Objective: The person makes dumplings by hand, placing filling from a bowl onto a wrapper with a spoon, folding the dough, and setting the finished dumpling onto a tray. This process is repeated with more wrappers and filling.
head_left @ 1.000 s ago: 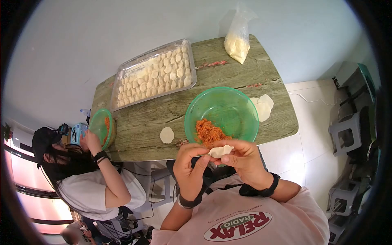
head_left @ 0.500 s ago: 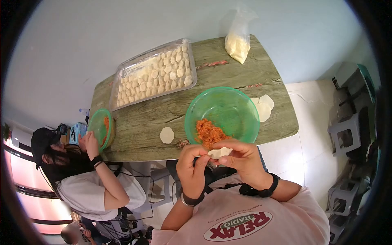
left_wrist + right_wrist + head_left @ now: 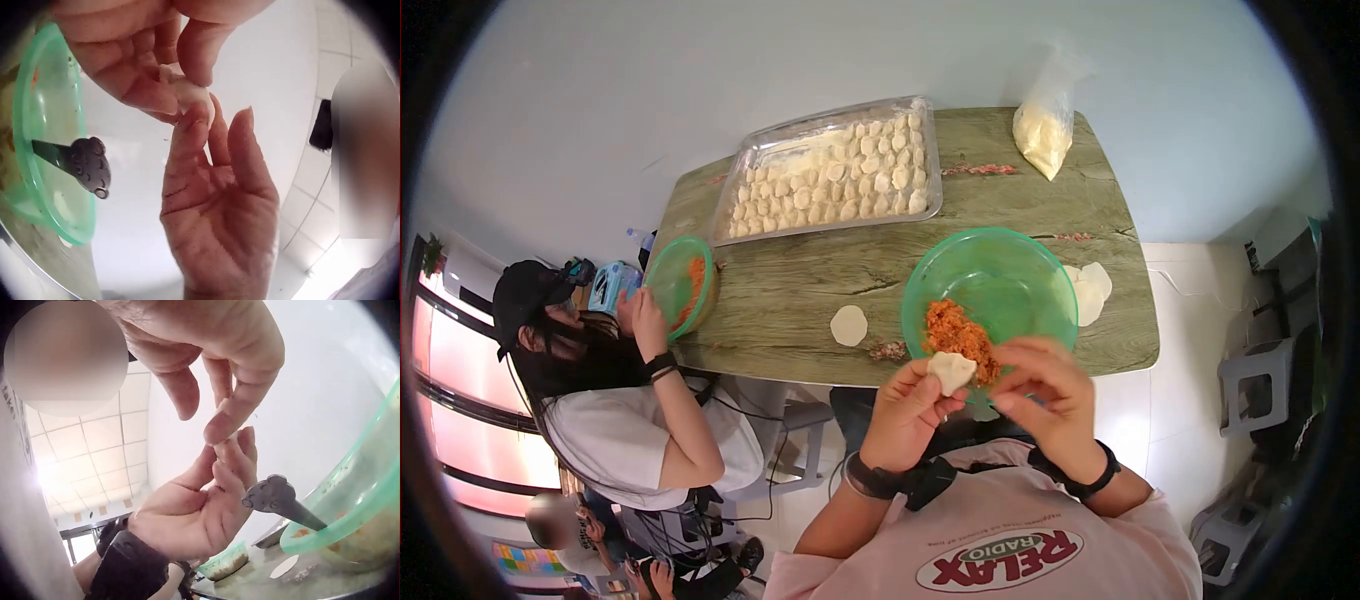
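My left hand [image 3: 912,412] pinches a pale folded dumpling [image 3: 952,373] over the near rim of the green bowl [image 3: 1060,262]. In the left wrist view the dumpling [image 3: 195,95] lies between its thumb and fingers. My right hand [image 3: 1050,400] is just to the right, blurred in the head view, its fingers loosely bent. Its fingertips are right at the dumpling in the wrist views, with the thumb apart. Orange-red minced filling [image 3: 958,328] lies in the bowl. A metal spoon handle [image 3: 90,165] with an animal-shaped end leans over the rim.
One round wrapper [image 3: 849,325] lies left of the bowl, several more wrappers [image 3: 1092,290] to its right. A metal tray [image 3: 825,232] of dumplings and a bag of flour [image 3: 1043,138] stand farther back. At left, another person [image 3: 640,430] works at a second green bowl [image 3: 683,243].
My right hand has come off the dumpling's edge and shifted right. The dumpling stays in my left hand, now turned with its broad side showing. The head view has shifted.
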Motion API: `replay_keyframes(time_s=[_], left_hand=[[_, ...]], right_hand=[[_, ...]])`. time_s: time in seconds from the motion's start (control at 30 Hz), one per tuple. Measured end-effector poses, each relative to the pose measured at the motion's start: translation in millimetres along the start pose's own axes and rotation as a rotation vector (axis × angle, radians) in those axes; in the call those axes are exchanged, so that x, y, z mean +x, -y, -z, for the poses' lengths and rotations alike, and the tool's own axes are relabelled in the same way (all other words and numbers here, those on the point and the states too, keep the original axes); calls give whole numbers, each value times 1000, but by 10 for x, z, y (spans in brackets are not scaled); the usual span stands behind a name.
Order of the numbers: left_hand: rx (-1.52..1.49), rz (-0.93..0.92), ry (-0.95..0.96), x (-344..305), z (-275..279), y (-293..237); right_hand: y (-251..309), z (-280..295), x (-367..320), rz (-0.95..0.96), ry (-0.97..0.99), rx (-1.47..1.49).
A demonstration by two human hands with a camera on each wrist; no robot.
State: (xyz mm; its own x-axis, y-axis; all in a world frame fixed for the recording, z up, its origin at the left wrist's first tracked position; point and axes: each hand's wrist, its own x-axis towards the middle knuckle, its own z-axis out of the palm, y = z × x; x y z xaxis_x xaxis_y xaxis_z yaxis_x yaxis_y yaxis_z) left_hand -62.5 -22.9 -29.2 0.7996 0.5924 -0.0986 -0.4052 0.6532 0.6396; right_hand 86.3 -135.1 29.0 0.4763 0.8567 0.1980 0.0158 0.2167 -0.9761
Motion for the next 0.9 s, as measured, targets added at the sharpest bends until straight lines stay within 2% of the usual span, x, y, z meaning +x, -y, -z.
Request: replay_keyframes(time_s=[0.03, 0.07, 0.1, 0.13, 0.17, 0.2, 0.27, 0.37, 0.43, 0.57, 0.63, 0.73, 0.77, 0.83, 0.87, 0.9], left_hand=[[-88, -2, 15, 13, 31, -44], [-66, -8, -86, 22, 3, -117], [-65, -14, -87, 52, 92, -165], [-49, -70, -148, 105, 270, -195], [-33, -125, -210, 157, 457, -214], [-34, -130, -213, 209, 643, -228], [-149, -95, -340, 348, 1014, -218], [-197, -100, -430, 538, 1413, -161], [-186, -118, -405, 621, 1582, -184], [-86, -252, -415, 726, 1905, -354], [-86, -284, -434, 734, 1964, -488], [-241, -216, -738, 749, 1936, -688], [-237, -222, -735, 761, 1910, -734], [-546, -242, -682, 767, 1724, -853], [-547, -247, -682, 789, 1675, -915], [-563, -200, -550, 832, 1631, -990]], right_hand=[[-32, 64, 5, 3, 6, 2], [-78, 148, 11, 17, -68, -24], [-118, 223, 19, 31, -142, -49], [-140, 279, 32, 35, -137, -48], [-158, 328, 40, 10, -220, -13], [-182, 383, 43, -15, -301, 21], [-337, 539, 52, -65, -335, 38], [-437, 601, 104, -163, -423, 74], [-592, 700, 99, -227, -504, 118], [-871, 923, 42, -221, -550, 91], [-1004, 1015, 12, -116, -732, -52], [-1184, 1106, -3, -19, -823, -167], [-1289, 1146, -18, 11, -860, -212], [-1524, 1219, -82, -2, -816, -265], [-1548, 1189, -59, 40, -785, -366], [-1569, 1167, -39, 82, -752, -467]])
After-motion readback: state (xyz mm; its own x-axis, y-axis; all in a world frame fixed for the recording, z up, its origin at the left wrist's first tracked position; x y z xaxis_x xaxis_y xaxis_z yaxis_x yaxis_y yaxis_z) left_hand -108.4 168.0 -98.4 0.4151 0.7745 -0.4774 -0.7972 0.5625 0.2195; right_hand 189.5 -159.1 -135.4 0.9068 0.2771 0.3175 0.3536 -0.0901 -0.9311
